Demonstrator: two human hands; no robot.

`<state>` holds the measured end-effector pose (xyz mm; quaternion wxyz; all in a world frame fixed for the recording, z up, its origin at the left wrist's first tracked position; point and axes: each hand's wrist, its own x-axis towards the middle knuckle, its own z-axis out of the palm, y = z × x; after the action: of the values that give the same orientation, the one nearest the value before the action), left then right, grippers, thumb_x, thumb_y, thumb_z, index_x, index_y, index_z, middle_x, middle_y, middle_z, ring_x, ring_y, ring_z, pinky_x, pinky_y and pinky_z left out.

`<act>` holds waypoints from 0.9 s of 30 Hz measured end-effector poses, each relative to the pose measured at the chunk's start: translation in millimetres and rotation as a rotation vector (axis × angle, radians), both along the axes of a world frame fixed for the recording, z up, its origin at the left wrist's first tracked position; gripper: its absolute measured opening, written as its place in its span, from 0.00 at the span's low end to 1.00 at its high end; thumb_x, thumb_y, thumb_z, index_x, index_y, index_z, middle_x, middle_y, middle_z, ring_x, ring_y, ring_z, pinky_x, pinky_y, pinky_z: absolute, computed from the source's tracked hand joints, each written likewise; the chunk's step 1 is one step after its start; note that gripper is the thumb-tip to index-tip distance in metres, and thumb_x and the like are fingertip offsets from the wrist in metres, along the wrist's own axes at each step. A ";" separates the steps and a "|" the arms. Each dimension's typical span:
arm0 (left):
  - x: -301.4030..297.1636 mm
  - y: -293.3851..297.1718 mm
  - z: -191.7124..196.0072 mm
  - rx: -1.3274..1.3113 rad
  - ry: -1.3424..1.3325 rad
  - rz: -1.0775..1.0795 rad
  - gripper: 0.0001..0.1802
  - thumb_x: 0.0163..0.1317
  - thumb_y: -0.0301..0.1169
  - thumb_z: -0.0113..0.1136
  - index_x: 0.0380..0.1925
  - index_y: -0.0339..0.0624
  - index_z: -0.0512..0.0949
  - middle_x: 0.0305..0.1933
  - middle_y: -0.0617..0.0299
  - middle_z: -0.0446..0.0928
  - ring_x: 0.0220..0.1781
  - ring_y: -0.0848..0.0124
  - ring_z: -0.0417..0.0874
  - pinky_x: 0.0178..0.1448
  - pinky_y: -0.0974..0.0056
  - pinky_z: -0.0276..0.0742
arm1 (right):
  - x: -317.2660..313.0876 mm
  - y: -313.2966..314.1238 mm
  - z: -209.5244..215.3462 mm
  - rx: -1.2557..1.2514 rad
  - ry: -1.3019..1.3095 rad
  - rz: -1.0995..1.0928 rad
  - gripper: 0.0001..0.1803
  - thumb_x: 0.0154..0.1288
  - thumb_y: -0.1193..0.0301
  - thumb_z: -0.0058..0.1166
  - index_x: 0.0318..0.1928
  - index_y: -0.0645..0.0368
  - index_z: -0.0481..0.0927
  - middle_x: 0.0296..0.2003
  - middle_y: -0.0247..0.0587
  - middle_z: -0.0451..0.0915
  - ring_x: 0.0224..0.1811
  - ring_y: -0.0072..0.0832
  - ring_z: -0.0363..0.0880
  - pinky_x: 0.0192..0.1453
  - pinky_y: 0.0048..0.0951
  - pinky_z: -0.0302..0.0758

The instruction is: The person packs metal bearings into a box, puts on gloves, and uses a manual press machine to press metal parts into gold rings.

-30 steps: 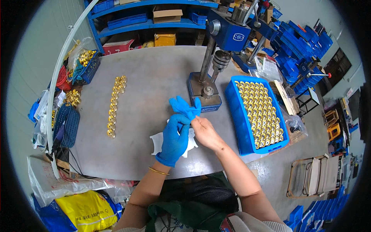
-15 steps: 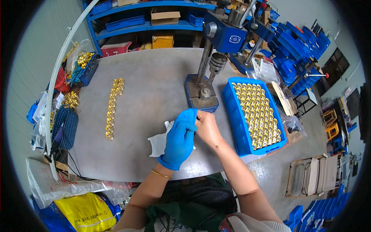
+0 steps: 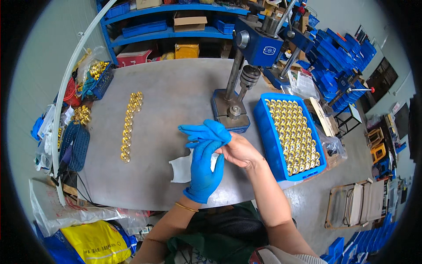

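Nearby, hand press [image 3: 246,66], blue tray [image 3: 263,127], brass row [image 3: 130,125], white cloth [image 3: 180,169].

Bare table [image 3: 176,101] left of the press [image 3: 239,79]; blue tray [image 3: 290,132] (full) blocks right.

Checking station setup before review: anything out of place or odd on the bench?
Only one hand is gloved: the left hand wears a blue rubber glove, the bare right hand holds a second blue glove. A loose white sheet lies under them. The blue tray of gold parts sits orderly.
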<state>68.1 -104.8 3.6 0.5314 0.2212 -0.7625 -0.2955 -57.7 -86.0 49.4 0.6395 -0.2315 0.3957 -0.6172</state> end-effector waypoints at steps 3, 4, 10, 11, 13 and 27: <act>-4.9 -0.6 -2.4 -0.035 -0.039 0.019 0.17 0.58 0.21 0.61 0.49 0.36 0.76 0.46 0.51 0.76 0.44 0.56 0.78 0.48 0.59 0.75 | -15.6 -9.9 -24.9 -0.136 0.010 0.033 0.18 0.74 0.62 0.51 0.50 0.66 0.78 0.44 0.46 0.83 0.35 0.24 0.81 0.37 0.27 0.80; -5.7 -1.1 -4.3 0.034 -0.040 -0.024 0.15 0.59 0.21 0.61 0.47 0.37 0.76 0.45 0.52 0.76 0.42 0.57 0.78 0.46 0.59 0.75 | -12.5 -12.7 -25.9 -0.143 0.012 0.032 0.18 0.74 0.62 0.51 0.50 0.66 0.78 0.44 0.46 0.83 0.35 0.24 0.81 0.37 0.27 0.80; -3.5 -4.5 3.6 0.156 0.010 -0.093 0.09 0.61 0.22 0.60 0.41 0.37 0.76 0.41 0.53 0.76 0.36 0.61 0.77 0.40 0.61 0.74 | 9.9 -11.8 -9.7 -0.136 -0.169 -0.167 0.22 0.75 0.61 0.48 0.57 0.66 0.75 0.49 0.49 0.81 0.45 0.31 0.82 0.52 0.32 0.80; -2.0 -6.7 3.0 0.107 -0.004 -0.097 0.08 0.61 0.22 0.60 0.41 0.36 0.76 0.40 0.53 0.76 0.36 0.62 0.77 0.39 0.61 0.74 | 8.6 -9.1 -8.3 -0.128 -0.098 -0.132 0.20 0.74 0.63 0.50 0.54 0.67 0.76 0.47 0.48 0.82 0.44 0.30 0.83 0.50 0.33 0.81; -0.5 -4.9 1.2 0.170 -0.028 -0.111 0.08 0.62 0.22 0.59 0.41 0.36 0.76 0.40 0.53 0.76 0.36 0.62 0.77 0.40 0.61 0.74 | 5.4 -3.7 -8.2 -0.121 -0.026 -0.091 0.17 0.72 0.65 0.53 0.52 0.67 0.78 0.45 0.47 0.83 0.42 0.30 0.83 0.48 0.33 0.82; 13.7 -38.2 8.7 0.462 0.310 0.043 0.14 0.62 0.25 0.63 0.47 0.35 0.76 0.46 0.59 0.78 0.47 0.70 0.79 0.53 0.65 0.75 | -12.8 9.2 -12.0 -0.213 -0.195 -0.014 0.26 0.76 0.63 0.46 0.63 0.72 0.67 0.60 0.53 0.74 0.61 0.35 0.75 0.68 0.35 0.71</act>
<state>81.8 -143.0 12.3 0.5832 0.3047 -0.5797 -0.4805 -70.5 -76.7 37.4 0.6426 -0.2342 0.2653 -0.6796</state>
